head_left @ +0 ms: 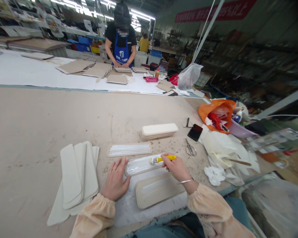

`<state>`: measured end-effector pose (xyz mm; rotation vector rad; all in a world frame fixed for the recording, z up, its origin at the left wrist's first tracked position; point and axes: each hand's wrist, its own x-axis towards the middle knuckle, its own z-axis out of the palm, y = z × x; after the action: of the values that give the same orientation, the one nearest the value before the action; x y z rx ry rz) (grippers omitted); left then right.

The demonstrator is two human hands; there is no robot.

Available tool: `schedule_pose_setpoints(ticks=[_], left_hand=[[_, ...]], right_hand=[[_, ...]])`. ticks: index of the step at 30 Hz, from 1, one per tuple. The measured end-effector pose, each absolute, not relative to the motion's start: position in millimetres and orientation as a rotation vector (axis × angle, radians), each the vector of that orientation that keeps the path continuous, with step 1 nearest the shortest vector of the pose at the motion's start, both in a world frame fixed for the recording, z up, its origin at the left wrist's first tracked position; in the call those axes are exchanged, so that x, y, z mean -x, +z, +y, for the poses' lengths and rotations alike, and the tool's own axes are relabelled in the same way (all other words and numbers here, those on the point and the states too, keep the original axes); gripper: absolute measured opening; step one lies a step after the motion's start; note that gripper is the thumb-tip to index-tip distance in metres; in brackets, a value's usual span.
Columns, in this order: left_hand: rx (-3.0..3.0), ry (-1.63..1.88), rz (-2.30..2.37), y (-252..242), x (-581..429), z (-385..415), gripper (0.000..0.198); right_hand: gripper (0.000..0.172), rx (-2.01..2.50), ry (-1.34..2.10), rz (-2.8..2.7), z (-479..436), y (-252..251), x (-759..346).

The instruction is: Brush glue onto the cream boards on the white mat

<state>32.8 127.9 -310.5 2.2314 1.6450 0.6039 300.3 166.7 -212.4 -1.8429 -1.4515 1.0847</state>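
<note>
My right hand [176, 169] is closed around the yellow handle of a paintbrush [160, 160]. Its bristles rest on a long rounded panel [139, 166] streaked with wet white glue. Beside the left end of that panel, my left hand [116, 178] lies with its fingers stretched out, the fingertips at the panel's edge. Just beyond is another rounded panel [129, 149] with white streaks. Nearer my body, a beige panel with a raised rim [159, 190] lies on white paper, partly hidden by my right arm.
Overlapping pale rounded pieces [76, 178] are on the left; a neat stack [159, 130] stands beyond the panels. To the right are scissors [190, 147], a phone [195, 132], a white container [218, 148] and an orange bag [217, 112]. A co-worker [121, 43] stands across the far table.
</note>
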Motion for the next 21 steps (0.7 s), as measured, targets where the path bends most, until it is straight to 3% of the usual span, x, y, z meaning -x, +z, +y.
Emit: schedule_pose_setpoints(ticks=[6,12,21], left_hand=[[-2.254,0.607,1.646,-312.4,-32.7,128.2,0.082],[-2.264,0.600,1.654,-313.1,-32.6,128.7,0.082],[-2.259,0.583,1.659,-313.3,-32.0,128.6,0.081]], right_hand=[[0.033,1.873,0.597,-1.732,153.4,-196.6,-345.9],[0.030,1.869,0.304,-2.125,146.6,-212.8,-338.6],[0.024,1.612,0.579,-2.058,138.8,-212.3,-306.6]])
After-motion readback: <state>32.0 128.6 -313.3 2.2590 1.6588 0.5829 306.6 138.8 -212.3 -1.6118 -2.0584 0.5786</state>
